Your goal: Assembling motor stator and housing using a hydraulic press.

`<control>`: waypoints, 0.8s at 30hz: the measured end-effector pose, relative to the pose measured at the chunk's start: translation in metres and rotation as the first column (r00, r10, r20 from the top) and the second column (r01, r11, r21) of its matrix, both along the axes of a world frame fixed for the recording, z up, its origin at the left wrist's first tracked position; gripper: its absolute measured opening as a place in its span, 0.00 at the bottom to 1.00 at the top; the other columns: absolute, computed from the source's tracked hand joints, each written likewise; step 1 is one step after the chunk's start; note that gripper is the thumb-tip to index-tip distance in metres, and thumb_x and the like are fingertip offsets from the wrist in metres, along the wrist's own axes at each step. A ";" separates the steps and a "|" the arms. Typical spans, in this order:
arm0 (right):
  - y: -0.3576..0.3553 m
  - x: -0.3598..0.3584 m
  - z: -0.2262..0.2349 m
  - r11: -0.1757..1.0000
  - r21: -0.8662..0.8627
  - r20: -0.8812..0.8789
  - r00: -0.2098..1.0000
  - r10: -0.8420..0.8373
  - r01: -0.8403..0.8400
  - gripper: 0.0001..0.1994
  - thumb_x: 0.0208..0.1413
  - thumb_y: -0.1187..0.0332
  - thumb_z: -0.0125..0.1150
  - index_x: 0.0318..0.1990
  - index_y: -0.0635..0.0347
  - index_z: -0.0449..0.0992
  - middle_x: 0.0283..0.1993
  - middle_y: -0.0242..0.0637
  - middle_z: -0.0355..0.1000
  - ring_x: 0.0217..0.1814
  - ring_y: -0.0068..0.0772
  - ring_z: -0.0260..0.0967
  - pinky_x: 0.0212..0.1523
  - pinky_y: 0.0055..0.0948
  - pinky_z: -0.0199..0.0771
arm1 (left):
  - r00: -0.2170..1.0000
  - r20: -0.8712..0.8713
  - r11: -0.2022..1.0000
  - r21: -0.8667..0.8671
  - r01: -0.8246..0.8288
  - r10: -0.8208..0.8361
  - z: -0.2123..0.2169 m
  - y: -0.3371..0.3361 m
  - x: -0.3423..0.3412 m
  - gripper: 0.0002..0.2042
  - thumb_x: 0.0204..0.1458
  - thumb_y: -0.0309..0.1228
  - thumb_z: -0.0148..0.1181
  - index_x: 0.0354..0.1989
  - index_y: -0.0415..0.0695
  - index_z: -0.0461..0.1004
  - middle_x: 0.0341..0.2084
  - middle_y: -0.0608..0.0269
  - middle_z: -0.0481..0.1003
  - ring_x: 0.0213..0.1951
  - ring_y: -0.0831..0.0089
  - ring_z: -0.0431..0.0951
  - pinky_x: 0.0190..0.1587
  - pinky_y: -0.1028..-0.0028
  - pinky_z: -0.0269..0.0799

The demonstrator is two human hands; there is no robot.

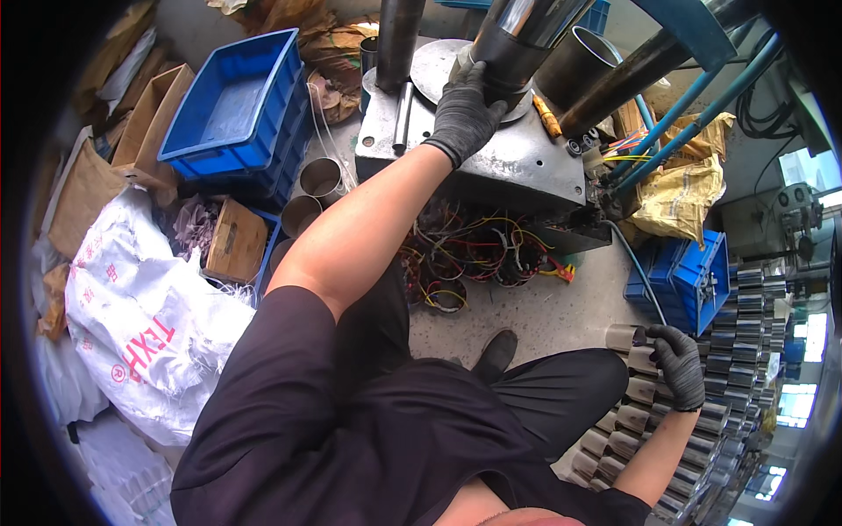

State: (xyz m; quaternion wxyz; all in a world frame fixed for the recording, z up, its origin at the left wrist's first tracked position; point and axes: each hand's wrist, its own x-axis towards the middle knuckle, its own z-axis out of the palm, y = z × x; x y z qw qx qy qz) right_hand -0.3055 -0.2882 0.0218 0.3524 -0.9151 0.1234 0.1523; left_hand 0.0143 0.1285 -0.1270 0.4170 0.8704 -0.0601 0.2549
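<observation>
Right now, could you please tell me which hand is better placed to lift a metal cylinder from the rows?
Probably the right hand: it is beside the metal cylinders, while the left hand is over at the dark round part on the machine.

The view comes from the left one of two wide fisheye cameras on the person's head, looking steeply down and forward over the torso [377,447], which fills the lower middle close under the lens. Both hands fall inside its field, the left hand [467,114] near the upper edge and the right hand [677,364] toward the right. Bright windows [816,337] lean along the right rim, where darkness rounds off the corners.
</observation>
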 end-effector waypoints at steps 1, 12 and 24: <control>0.002 0.000 0.000 1.000 -0.011 -0.021 0.999 0.027 -0.028 0.12 0.60 0.73 0.58 0.49 0.66 0.80 0.42 0.37 0.79 0.35 0.26 0.74 0.38 0.28 0.77 | 1.000 0.011 1.000 -0.005 0.010 -0.010 0.000 0.000 0.001 0.40 0.52 0.40 0.67 0.71 0.36 0.56 0.69 0.42 0.60 0.67 0.46 0.64 0.70 0.57 0.59; -0.010 0.001 -0.003 0.979 -0.129 -0.091 0.985 0.147 -0.158 0.12 0.63 0.72 0.58 0.51 0.65 0.80 0.41 0.36 0.80 0.33 0.23 0.72 0.36 0.26 0.74 | 1.000 0.012 1.000 0.005 -0.017 0.016 -0.001 -0.003 0.002 0.40 0.52 0.40 0.67 0.71 0.36 0.56 0.68 0.42 0.60 0.67 0.46 0.63 0.70 0.58 0.59; 0.011 0.002 0.008 0.999 0.008 0.049 0.997 -0.054 0.054 0.13 0.62 0.72 0.57 0.52 0.64 0.79 0.43 0.35 0.80 0.31 0.22 0.73 0.33 0.26 0.77 | 0.996 0.066 0.998 0.010 -0.059 0.058 -0.001 -0.002 -0.003 0.38 0.51 0.36 0.69 0.68 0.35 0.59 0.64 0.41 0.65 0.64 0.47 0.68 0.68 0.58 0.63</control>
